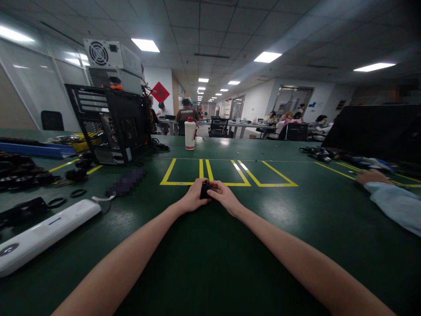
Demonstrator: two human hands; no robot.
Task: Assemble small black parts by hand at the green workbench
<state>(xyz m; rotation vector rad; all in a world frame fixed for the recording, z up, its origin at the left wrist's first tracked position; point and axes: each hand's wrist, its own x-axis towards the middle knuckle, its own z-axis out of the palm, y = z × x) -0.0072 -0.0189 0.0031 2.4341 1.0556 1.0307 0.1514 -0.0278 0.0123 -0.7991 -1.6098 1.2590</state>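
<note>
Near the middle of the green table (204,245), my left hand (193,196) is wrapped round a small black object (204,189). From the other side my right hand (223,195) touches the same object, with its thumb and fingers closed on its right edge. Fingers cover much of the object, so its exact kind is unclear. Both hands are just in front of the yellow tape outlines (226,184) on the tabletop.
At the left stand an open black computer case (126,127), a white power strip (49,232) and black cables (23,171). A white bottle (190,135) stands beyond the tape. At the right are another person's hand (373,176) and a dark monitor (378,134).
</note>
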